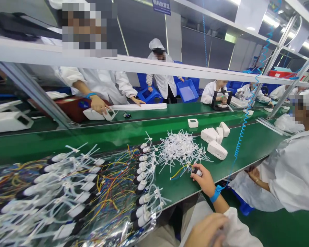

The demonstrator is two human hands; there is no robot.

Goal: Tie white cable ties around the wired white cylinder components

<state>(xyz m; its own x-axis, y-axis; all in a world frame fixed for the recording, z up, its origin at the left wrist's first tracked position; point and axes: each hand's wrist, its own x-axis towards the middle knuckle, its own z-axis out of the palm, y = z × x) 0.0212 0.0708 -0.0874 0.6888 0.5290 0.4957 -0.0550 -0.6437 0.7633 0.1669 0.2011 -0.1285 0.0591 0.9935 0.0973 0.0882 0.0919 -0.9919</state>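
Note:
My right hand, with a blue wrist strap, pinches a small black-and-white cylindrical part over the green bench. Yellow and blue wires trail from that part to the left. Just beyond it lies a heap of thin white plastic strips that look like cable ties. My left hand is low in the frame, close to the camera and smeared by motion; what its fingers do is unclear. On the left, rows of similar wired parts with white strips attached lie on clear plastic sheeting.
Several white device housings stand beyond the heap, and one more housing sits further back. A coiled blue cord hangs at the right. Metal shelf posts rise from the bench. A co-worker's sleeve is close on the right; others work opposite.

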